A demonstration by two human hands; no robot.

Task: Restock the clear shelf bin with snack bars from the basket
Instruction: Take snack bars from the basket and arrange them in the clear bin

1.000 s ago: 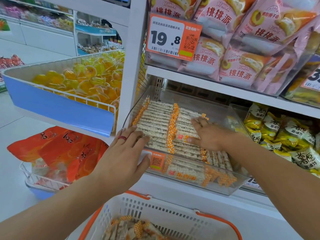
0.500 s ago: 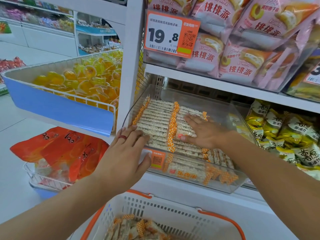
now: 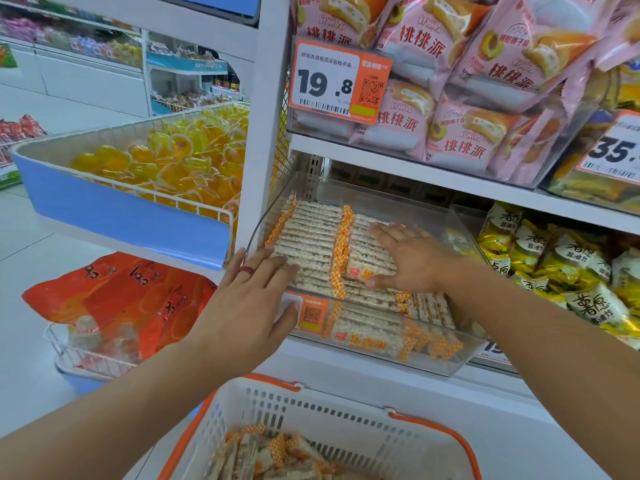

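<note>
Snack bars, pale, grainy sticks in clear wrappers with orange-checked crimped ends, lie in flat rows inside the clear plastic bin on the white shelf; more lie loose in the white slotted basket with orange handles below. Right hand lies flat on the right-hand row, fingers spread, while the left hand rests at the bin's front left corner, fingers straight on the bars and thumb against the front wall.
</note>
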